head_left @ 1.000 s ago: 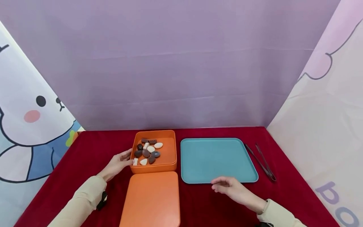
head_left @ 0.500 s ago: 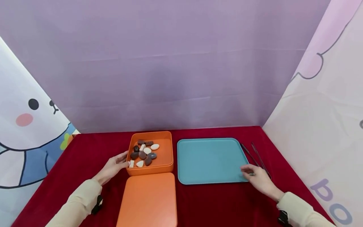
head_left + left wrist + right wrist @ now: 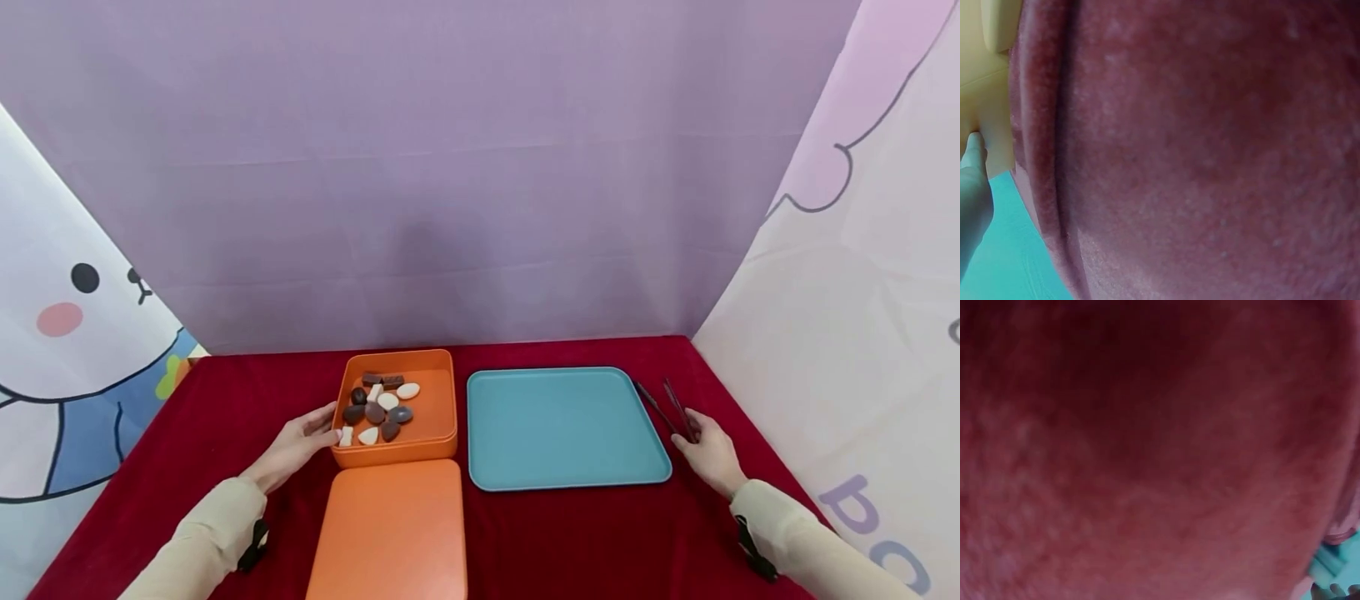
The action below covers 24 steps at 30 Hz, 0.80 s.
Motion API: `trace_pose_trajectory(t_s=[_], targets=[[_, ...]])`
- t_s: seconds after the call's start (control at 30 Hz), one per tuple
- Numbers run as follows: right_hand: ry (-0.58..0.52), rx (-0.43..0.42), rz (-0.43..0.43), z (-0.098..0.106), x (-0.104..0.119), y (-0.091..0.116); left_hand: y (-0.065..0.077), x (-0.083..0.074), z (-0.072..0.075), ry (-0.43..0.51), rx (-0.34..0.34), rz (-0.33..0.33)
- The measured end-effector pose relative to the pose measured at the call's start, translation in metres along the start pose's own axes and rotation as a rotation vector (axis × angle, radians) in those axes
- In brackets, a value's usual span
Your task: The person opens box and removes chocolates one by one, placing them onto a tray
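Observation:
My left hand (image 3: 292,446) rests against the left wall of an orange box (image 3: 438,400), thumb by its rim and fingers fairly straight. A fingertip touches the box's side in the left wrist view. Several dark brown, white and grey-blue chocolate-like pieces (image 3: 375,412) lie in the box, mostly on its left side. At the right, my right hand (image 3: 712,458) grips dark tongs (image 3: 654,404) near their lower end, hiding that end. Both arms of the tongs point away from me, spread apart. The right wrist view shows mostly cloth.
An orange lid (image 3: 393,533) lies flat in front of the box. A blue tray (image 3: 562,429) lies between the box and the tongs. Red cloth (image 3: 570,546) covers the table. A lilac curtain (image 3: 450,208) hangs behind, with printed sheets at both sides.
My right hand has moved right, from the tray's front edge across its corner to the tongs, and now holds them. My left hand stays at the box. The head view has shifted slightly.

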State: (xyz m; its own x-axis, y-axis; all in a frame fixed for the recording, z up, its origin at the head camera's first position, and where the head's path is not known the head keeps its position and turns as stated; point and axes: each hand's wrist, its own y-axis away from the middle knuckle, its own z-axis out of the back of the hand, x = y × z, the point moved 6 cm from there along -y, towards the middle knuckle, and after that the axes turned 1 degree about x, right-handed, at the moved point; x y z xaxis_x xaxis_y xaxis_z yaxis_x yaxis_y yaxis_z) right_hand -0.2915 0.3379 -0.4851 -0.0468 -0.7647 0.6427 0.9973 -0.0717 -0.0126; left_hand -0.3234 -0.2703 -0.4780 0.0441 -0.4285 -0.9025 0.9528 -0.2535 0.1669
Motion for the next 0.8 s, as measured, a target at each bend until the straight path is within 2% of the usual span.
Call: trace_pose_trajectory(t_s=[0.1,0.3,0.53,0.8], targets=[[0.004,0.017,-0.039,-0.003,-0.008,-0.005,0.001,0.000,0.000,0.004,-0.001,0.000],[0.042,-0.007,-0.089,-0.009,-0.020,-0.005,0.001,-0.003,-0.001,0.001,-0.003,-0.002],[0.077,0.018,-0.058,-0.018,-0.026,0.001,0.002,-0.004,0.002,-0.024,-0.006,-0.001],[0.114,-0.038,-0.049,-0.011,-0.024,-0.005,0.000,-0.001,0.000,-0.005,0.004,-0.007]])
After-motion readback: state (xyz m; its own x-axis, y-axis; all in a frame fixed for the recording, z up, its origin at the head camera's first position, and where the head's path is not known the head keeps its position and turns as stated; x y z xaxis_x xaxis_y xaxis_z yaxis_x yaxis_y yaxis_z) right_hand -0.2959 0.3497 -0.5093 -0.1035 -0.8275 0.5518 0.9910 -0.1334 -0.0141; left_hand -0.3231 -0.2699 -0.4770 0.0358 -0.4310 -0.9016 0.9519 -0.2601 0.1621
